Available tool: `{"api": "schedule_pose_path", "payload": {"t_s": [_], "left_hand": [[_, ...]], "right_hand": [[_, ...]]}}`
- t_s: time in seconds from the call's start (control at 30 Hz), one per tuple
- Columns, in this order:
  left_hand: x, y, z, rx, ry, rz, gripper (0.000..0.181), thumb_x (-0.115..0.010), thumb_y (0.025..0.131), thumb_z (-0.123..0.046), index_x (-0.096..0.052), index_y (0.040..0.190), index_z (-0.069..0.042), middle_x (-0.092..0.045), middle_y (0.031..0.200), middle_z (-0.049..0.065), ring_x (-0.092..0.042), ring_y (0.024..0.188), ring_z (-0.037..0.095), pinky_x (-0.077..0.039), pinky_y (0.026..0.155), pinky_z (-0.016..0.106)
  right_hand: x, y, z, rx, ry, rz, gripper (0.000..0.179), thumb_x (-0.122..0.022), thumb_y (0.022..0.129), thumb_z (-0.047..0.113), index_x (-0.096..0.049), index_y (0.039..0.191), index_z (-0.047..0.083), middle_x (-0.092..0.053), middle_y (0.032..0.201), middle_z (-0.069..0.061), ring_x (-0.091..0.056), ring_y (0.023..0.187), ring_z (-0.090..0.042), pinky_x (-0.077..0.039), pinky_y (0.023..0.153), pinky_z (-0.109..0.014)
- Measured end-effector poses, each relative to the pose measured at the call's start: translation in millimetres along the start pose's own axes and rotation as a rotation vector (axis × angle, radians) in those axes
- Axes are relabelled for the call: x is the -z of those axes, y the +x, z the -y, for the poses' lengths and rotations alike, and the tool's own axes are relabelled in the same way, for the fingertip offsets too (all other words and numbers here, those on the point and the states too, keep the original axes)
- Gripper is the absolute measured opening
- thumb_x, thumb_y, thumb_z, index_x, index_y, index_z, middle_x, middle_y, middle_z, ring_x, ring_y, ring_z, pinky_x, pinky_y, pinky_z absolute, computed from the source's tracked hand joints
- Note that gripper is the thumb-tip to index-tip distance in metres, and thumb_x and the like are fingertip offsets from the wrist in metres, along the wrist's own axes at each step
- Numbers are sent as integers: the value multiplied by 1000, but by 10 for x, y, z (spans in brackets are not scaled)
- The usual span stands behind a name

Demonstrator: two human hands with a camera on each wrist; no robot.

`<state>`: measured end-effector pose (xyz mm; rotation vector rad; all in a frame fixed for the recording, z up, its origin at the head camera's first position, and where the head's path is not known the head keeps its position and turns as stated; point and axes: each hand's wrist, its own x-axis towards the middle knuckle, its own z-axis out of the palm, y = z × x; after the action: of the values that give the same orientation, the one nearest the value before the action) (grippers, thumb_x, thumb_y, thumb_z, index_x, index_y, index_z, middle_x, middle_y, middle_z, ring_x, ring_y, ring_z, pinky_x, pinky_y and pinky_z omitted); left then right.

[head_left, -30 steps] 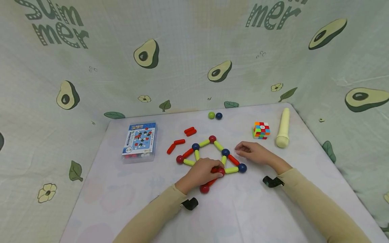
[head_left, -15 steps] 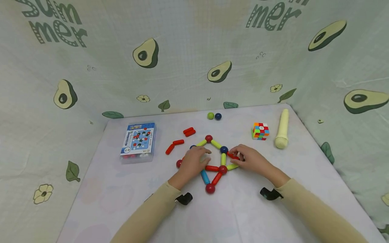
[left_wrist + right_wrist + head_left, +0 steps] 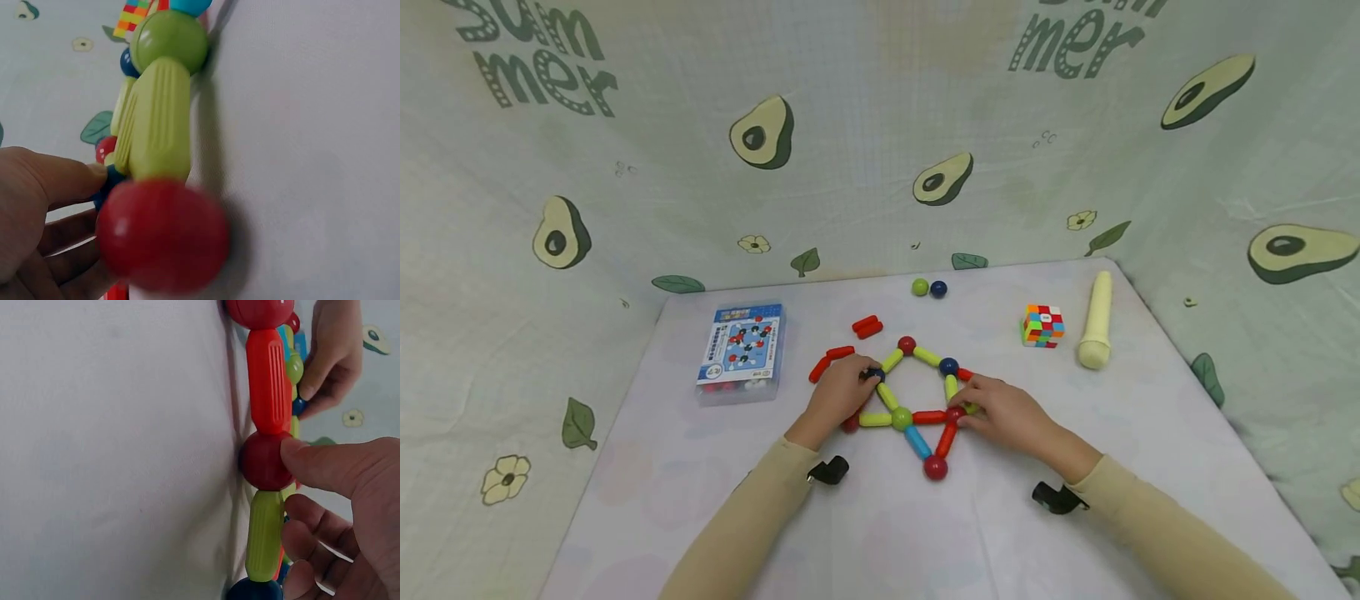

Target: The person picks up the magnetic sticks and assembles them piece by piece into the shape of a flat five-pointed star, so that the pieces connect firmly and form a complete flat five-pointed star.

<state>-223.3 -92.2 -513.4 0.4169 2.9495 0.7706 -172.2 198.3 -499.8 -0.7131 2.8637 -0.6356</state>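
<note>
A flat frame of magnetic rods and balls lies on the table, with yellow-green rods, red rods and one blue rod [image 3: 917, 442]. My left hand [image 3: 837, 393] pinches the dark blue ball [image 3: 877, 377] at its left side; the thumb presses that ball in the left wrist view. My right hand [image 3: 1011, 421] grips the red ball [image 3: 265, 461] at the frame's right, thumb on it, fingers behind. Between the hands are a green ball [image 3: 902, 418] and a red rod [image 3: 929, 417]. Another red ball [image 3: 936, 467] forms the near corner. My right hand partly covers the right-hand triangle.
Loose red rods [image 3: 868, 326] lie behind the frame, and more red rods [image 3: 840, 352] beside my left hand. A green ball [image 3: 920, 287] and a blue ball [image 3: 938, 289] sit at the back. A boxed set [image 3: 741, 352] stands left; a puzzle cube [image 3: 1042, 326] and a cream microphone-shaped object [image 3: 1097, 321] right.
My left hand has left the red ball in the middle and moved left to the blue ball. My right hand has come in onto the red ball. The frame has turned slightly, its near corner swinging right.
</note>
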Motion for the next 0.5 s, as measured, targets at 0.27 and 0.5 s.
{"api": "schedule_pose_path", "payload": {"t_s": [0.27,0.5], "left_hand": [[28,-234,-41,-35,-39,114,23,-78,92,-29,-76,113,-20,-65,89,-11,-57,81,10,-50,74,24],[-48,-423,-213,-87,-54,193,23,-80,90,-30,-78,110,-19,-64,82,-14,-56,76,8,-49,72,23]], "right_hand": [[110,72,-180,-174,55,-15,30,-73,95,20,-71,125,19,-69,95,1,-61,83,-17,-52,70,-31],[119,273,-341,-227,148,-36,29,-69,98,25,-67,126,16,-73,105,-5,-67,92,-23,-57,81,-41]]}}
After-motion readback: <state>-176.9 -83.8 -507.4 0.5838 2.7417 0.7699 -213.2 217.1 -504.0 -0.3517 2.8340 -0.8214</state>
